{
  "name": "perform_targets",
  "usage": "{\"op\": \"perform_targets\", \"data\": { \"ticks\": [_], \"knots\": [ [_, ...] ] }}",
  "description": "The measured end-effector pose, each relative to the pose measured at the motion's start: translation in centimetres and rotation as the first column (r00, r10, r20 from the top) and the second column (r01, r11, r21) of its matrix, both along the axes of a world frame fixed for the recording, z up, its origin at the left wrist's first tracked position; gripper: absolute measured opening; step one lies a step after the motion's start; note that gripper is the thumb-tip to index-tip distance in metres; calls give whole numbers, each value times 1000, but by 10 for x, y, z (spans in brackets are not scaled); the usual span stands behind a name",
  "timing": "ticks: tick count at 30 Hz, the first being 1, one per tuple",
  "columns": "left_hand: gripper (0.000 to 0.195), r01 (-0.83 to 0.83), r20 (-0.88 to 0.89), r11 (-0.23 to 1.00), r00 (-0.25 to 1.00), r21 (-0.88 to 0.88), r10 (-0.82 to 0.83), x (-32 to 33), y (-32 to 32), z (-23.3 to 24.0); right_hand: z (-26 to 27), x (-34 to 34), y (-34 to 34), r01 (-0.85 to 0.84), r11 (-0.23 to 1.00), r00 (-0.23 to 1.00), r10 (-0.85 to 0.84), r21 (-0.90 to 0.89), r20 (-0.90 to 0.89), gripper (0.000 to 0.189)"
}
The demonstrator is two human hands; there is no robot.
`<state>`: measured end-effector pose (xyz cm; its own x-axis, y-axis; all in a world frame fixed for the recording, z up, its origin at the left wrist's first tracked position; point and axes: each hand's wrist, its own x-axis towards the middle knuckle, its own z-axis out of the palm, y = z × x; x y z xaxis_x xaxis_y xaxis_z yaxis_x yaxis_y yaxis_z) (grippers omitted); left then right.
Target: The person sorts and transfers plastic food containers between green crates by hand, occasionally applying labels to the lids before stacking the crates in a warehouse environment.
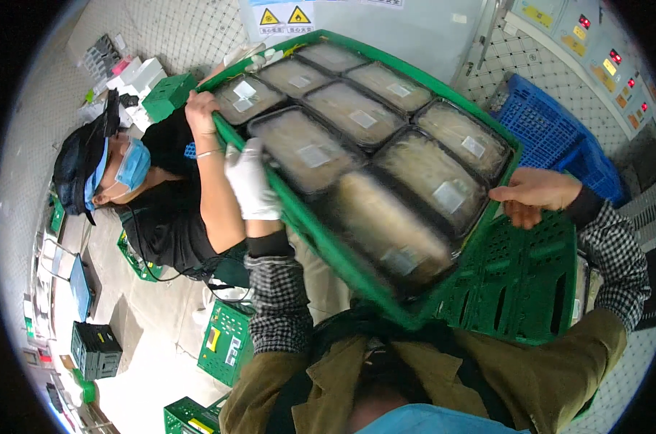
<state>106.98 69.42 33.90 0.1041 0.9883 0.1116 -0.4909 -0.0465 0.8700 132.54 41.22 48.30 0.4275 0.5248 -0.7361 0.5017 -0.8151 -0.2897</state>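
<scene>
A green plastic crate (309, 225) is held tilted in front of me. In it lie several black plastic trays (433, 179) with clear lids, white labels and pale, stringy food inside; the nearest is blurred. My left hand (253, 184), in a white glove, grips the crate's left side wall. My bare right hand (539, 192) holds the right end, its thumb at the rim. A co-worker's bare hand (202, 113) grips the far left corner, and a white-gloved hand (252, 57) is at the far side.
Below the held crate, to the right, stands another green crate (515, 282). Blue crates (544, 125) stand by the wall. At left is a co-worker (170, 217) in cap and mask. Green crates (227, 342) and a black crate (96, 350) sit on the floor. Control panels (588, 49) are at upper right.
</scene>
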Motion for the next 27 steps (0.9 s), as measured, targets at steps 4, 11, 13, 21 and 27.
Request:
{"op": "perform_targets", "data": {
  "ticks": [4,11,13,21,27],
  "knots": [
    [7,36,-15,999,999,-24,-37,-53,30,-5,-12,55,107,-666,726,424,179,171,888,57],
    [6,301,196,949,929,95,-314,-70,107,-42,-99,140,298,-741,524,644,379,419,665,58],
    [10,34,-94,992,995,126,-22,-58,108,-59,-105,148,303,-531,726,812,290,437,506,55],
    [29,57,-221,994,975,92,-35,-189,70,-69,-86,10,194,-440,830,797,185,343,575,76],
    [26,278,-588,954,755,-112,-290,-304,91,-87,-140,-141,114,32,784,992,-102,620,77,68]
  ]
}}
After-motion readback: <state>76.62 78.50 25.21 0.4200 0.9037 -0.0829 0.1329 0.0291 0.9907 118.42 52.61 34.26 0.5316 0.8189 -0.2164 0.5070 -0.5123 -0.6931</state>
